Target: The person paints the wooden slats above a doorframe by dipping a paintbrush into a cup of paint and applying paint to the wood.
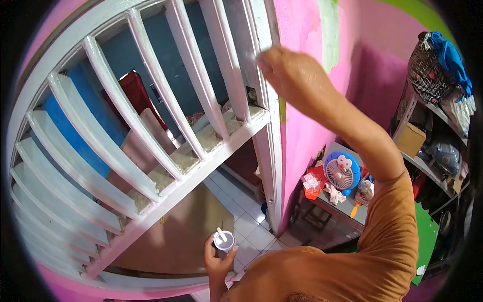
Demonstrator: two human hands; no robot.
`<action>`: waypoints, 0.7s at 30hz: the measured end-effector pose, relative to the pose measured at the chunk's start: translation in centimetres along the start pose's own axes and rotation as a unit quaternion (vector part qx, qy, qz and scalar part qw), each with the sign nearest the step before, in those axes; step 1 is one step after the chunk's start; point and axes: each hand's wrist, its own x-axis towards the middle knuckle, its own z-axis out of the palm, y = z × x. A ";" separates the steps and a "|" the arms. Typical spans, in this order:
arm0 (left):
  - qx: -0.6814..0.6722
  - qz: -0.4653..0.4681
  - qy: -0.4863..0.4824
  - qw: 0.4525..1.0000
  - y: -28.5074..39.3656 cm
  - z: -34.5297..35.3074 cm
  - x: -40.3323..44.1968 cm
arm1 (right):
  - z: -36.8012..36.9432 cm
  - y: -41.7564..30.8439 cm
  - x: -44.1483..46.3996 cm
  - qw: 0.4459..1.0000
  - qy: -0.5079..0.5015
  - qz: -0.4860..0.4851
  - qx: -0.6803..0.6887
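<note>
My left hand is wrapped round a small cup low in the view. Inside the cup is something white, and a white stick leans in it. My right hand is raised to the white door frame, its fingers pinched together at the frame's edge. What those fingers hold, if anything, is hidden and blurred. Left of that hand, white slats stand in a row above a white crossbar; their surfaces look glossy.
A pink wall adjoins the frame. To the right, a table bears a blue fan and an orange-handled tool. Beyond it stands a shelf with a cardboard box and bags. A brown panel is below the crossbar.
</note>
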 end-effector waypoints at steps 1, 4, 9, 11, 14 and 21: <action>0.024 0.018 0.000 1.000 -0.2 0.0 -0.1 | 0.5 -0.2 -1.1 0.999 -0.039 -0.013 0.006; 0.009 0.018 -0.001 1.000 -0.7 0.0 -0.2 | 0.5 -0.8 -2.1 0.999 -0.040 -0.023 0.014; -0.020 -0.007 -0.005 1.000 -0.4 0.1 -0.4 | -0.4 -1.2 -2.5 1.000 0.027 -0.007 0.012; -0.036 -0.018 -0.003 0.999 -0.4 0.1 -0.5 | 0.5 -1.5 -4.1 0.999 -0.039 -0.018 0.011; -0.018 -0.019 -0.007 1.000 -0.6 -0.1 -0.6 | 0.8 -0.9 -4.2 1.000 -0.007 -0.021 0.012; -0.002 -0.002 -0.007 1.000 0.0 0.0 -0.7 | 1.7 -1.5 -3.9 0.999 -0.031 -0.014 0.009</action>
